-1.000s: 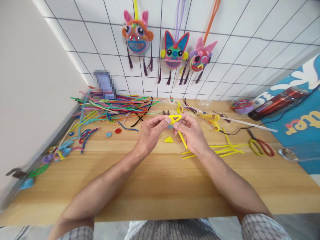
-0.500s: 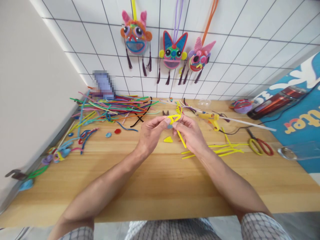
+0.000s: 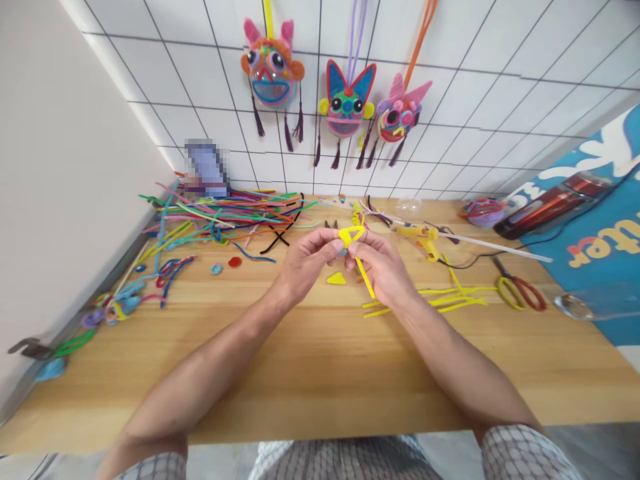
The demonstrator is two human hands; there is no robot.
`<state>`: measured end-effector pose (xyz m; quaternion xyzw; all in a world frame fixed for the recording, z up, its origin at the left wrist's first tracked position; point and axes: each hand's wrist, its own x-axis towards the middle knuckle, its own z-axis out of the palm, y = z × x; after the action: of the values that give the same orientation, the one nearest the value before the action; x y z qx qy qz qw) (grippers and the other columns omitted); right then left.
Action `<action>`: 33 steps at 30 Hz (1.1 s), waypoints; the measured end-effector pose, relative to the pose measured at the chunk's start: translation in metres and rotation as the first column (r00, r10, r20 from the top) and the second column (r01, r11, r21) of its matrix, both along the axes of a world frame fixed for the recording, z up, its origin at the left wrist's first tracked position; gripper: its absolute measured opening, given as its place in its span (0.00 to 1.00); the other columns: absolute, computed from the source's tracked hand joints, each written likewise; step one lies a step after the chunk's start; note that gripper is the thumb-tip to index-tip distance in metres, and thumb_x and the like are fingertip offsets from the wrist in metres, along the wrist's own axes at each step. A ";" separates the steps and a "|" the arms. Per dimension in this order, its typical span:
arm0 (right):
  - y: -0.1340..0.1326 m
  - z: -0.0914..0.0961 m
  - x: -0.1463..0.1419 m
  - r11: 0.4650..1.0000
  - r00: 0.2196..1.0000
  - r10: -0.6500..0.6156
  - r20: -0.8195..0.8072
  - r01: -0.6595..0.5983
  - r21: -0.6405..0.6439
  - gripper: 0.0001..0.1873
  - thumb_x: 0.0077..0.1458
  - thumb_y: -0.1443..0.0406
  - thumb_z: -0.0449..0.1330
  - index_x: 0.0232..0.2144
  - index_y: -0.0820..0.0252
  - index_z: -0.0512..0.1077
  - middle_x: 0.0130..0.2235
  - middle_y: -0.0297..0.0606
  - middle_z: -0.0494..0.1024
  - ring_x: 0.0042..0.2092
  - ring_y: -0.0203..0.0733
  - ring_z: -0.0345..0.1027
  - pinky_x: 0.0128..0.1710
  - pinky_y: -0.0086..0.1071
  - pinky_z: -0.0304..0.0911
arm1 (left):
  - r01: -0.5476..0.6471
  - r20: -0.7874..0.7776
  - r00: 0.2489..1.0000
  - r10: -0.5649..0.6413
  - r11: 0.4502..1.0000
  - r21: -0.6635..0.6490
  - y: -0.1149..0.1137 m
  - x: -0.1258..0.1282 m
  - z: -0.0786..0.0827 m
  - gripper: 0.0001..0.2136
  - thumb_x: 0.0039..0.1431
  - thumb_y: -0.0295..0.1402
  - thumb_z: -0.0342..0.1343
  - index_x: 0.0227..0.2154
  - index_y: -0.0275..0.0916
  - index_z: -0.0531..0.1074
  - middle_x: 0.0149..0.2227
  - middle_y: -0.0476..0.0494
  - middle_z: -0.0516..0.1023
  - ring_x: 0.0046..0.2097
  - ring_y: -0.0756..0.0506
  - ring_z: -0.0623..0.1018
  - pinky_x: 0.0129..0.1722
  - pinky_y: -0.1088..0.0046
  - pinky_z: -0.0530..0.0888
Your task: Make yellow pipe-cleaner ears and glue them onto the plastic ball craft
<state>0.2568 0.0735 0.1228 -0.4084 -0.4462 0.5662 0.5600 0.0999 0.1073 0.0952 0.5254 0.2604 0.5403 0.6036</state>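
Observation:
Between both hands, above the wooden table, is a yellow pipe cleaner [image 3: 365, 278] bent into a small triangle at the top, its loose end pointing down toward me. My left hand [image 3: 311, 262] pinches the triangle's left corner. The right side is pinched by my right hand [image 3: 383, 265], thumb on top. Just below the hands a flat yellow triangle [image 3: 336, 279] lies on the table. Several straight yellow pipe cleaners [image 3: 455, 297] lie beside my right forearm. Dark-tipped pliers [image 3: 331, 225] show partly behind my fingers.
A heap of coloured pipe cleaners [image 3: 235, 213] covers the back left. To the right are a yellow glue gun [image 3: 423, 240], scissors [image 3: 520, 293], a red flask [image 3: 555, 203] and a clear cup [image 3: 600, 303]. Decorated masks [image 3: 349, 107] hang on the tiled wall.
The yellow triangle has turned slightly in my fingers, and its opening shows more clearly. My hands have stayed in nearly the same place.

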 end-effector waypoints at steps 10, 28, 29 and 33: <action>-0.001 -0.006 -0.005 0.999 0.999 0.032 -0.031 -0.032 0.019 0.16 0.47 0.58 0.75 0.25 0.56 0.72 0.25 0.30 0.74 0.28 0.33 0.65 0.29 0.29 0.64 | -0.097 0.062 0.993 0.096 0.995 0.028 -0.005 0.009 -0.011 0.15 0.55 0.46 0.76 0.36 0.40 0.85 0.25 0.51 0.77 0.27 0.53 0.72 0.29 0.76 0.73; -0.005 -0.020 -0.002 0.967 0.929 -0.181 0.323 0.108 0.232 0.20 0.56 0.50 0.72 0.30 0.54 0.68 0.29 0.28 0.68 0.31 0.36 0.61 0.31 0.31 0.59 | -0.149 -0.156 0.976 0.155 0.988 0.048 -0.007 -0.003 0.016 0.17 0.56 0.49 0.73 0.29 0.39 0.81 0.23 0.51 0.75 0.27 0.51 0.72 0.31 0.74 0.73; -0.004 -0.019 -0.001 0.970 0.934 -0.164 0.319 0.094 0.225 0.21 0.56 0.50 0.72 0.29 0.54 0.68 0.29 0.28 0.68 0.31 0.36 0.61 0.31 0.31 0.60 | -0.148 -0.167 0.974 0.154 0.988 0.049 -0.006 -0.004 0.017 0.17 0.57 0.49 0.72 0.30 0.39 0.81 0.23 0.51 0.75 0.27 0.51 0.72 0.31 0.74 0.73; -0.001 -0.011 0.004 0.985 0.944 -0.096 0.317 0.045 0.166 0.18 0.55 0.52 0.71 0.29 0.54 0.69 0.29 0.29 0.70 0.31 0.36 0.63 0.33 0.32 0.62 | -0.138 -0.198 0.969 0.145 0.989 0.050 -0.005 -0.008 0.019 0.14 0.60 0.46 0.70 0.31 0.39 0.82 0.25 0.49 0.79 0.28 0.50 0.75 0.33 0.73 0.75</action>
<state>0.2609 0.0725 0.1123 -0.4664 -0.5601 0.4342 0.5293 0.0920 0.1026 0.1145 0.5684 0.3471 0.5305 0.5245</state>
